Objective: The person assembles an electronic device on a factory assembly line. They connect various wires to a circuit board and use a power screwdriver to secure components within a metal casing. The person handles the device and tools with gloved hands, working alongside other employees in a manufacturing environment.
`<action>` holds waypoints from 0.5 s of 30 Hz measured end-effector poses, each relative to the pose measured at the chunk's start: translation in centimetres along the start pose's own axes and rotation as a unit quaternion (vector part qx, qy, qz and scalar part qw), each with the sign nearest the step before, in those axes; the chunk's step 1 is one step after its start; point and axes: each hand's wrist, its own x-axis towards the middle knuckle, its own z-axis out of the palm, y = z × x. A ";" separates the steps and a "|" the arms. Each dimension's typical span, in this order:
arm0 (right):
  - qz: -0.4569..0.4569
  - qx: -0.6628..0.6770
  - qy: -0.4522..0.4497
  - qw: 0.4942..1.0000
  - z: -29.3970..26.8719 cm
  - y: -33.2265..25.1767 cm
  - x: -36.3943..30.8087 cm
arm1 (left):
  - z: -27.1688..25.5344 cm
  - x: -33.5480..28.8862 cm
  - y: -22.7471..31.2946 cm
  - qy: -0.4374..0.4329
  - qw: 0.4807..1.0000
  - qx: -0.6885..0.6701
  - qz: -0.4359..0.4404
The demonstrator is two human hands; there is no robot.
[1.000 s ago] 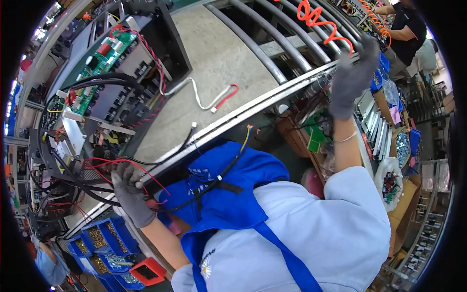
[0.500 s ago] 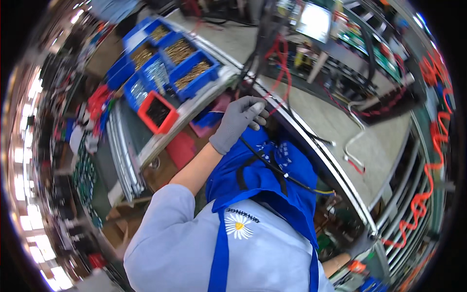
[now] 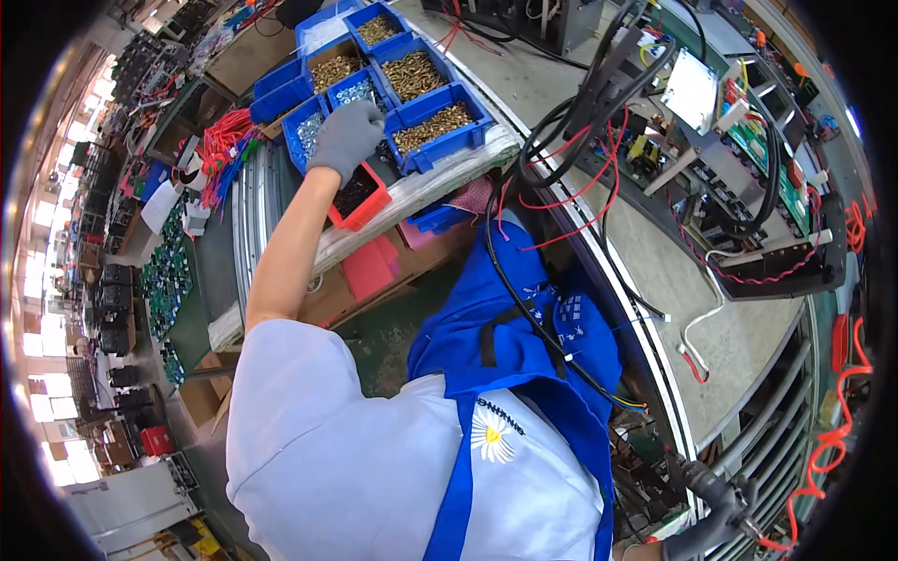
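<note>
My left hand [image 3: 346, 140], in a grey glove, is over the blue parts bins on the left, its fingers curled down among them. Near its fingertips lies a bin of small silver screws [image 3: 355, 92]; whatever the fingers pinch is hidden. Just below the wrist sits a red bin [image 3: 360, 198] with dark small parts. At the lower right my right hand [image 3: 702, 535], also gloved, is closed around a dark air screwdriver [image 3: 708, 483]. A red coiled hose [image 3: 823, 449] runs up from beside it.
Brass-coloured screws [image 3: 412, 75] fill several blue bins. Black cables [image 3: 561, 140] and loose red wires [image 3: 613, 173] hang over the bench edge. An opened device with green circuit boards [image 3: 762, 154] stands on the right bench [image 3: 748, 327]. A black cable lies across my blue apron [image 3: 468, 327].
My left hand has moved from the bench edge up and left to the bins. My right hand has come further into view with the air screwdriver. The view has shifted.
</note>
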 end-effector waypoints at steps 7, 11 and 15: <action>-0.124 0.074 -0.051 0.988 12.3 -8.3 -0.5 | 0.2 -5.7 -4.5 -0.163 0.985 0.060 -0.023; -0.172 0.036 -0.147 0.973 17.4 -7.9 1.2 | 0.2 -6.5 -6.3 -0.166 0.986 -0.008 0.000; -0.173 0.038 -0.115 0.977 19.5 -8.0 2.0 | -0.6 -6.5 -5.7 -0.155 0.980 -0.115 -0.056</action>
